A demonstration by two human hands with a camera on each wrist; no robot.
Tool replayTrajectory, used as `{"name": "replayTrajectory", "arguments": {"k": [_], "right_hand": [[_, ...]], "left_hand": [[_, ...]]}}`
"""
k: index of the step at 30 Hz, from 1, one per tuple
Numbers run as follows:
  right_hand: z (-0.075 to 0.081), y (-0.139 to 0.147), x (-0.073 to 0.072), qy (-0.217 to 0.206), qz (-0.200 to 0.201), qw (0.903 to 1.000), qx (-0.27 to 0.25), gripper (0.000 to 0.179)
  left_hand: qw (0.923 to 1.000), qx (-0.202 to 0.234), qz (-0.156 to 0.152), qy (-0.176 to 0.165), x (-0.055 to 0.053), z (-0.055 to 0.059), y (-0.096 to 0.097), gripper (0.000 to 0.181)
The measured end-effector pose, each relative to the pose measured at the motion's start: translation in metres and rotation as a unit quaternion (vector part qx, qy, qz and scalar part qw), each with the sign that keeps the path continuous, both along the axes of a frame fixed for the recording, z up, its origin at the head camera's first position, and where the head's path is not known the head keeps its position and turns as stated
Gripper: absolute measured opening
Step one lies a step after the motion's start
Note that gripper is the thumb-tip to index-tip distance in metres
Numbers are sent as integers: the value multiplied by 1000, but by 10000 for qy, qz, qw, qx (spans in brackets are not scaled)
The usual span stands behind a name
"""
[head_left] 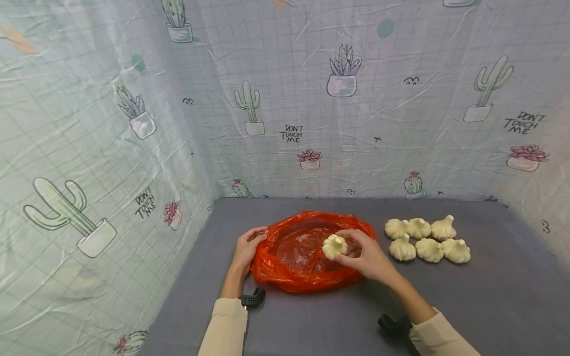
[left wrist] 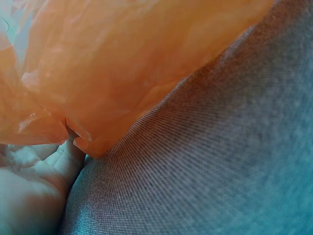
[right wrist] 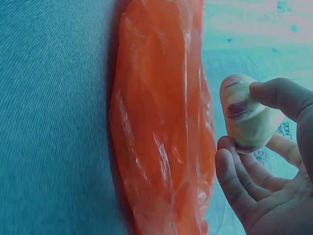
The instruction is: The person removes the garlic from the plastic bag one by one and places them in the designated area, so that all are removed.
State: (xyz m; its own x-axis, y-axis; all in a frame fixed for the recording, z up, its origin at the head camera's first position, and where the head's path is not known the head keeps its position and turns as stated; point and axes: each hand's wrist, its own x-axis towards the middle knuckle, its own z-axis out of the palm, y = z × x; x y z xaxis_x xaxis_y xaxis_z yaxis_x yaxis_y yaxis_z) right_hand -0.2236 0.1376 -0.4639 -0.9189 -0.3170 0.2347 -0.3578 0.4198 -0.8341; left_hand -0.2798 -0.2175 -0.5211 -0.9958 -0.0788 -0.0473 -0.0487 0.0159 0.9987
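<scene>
A red plastic bag (head_left: pixel 307 284) lies with its mouth spread wide and its rim rolled outward. At its left side my left hand (head_left: pixel 244 251) grips the rim; in the left wrist view the bag (left wrist: pixel 132 63) covers part of that hand's fingers (left wrist: pixel 71 159). Over the right part of the bag's mouth, my right hand (head_left: pixel 367 254) pinches a garlic bulb (head_left: pixel 334 246) between thumb and fingers, stem end showing. Purplish marks show on the garlic bulb (right wrist: pixel 239 110) in the right wrist view.
Several more garlic bulbs (head_left: pixel 429 250) sit in two rows on the grey tabletop (head_left: pixel 490 296), right of the bag. A curtain (head_left: pixel 378 148) printed with cacti hangs behind the table and along its left side. A dark device (head_left: pixel 394 326) is strapped at the right wrist.
</scene>
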Motion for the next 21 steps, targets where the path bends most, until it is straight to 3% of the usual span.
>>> {"name": "replayTrajectory", "arguments": {"k": [21], "right_hand": [[-2,45,18,361,-142,9989,255,53]], "left_hand": [[10000,-8,27,-60,-1,1,0,30]]}}
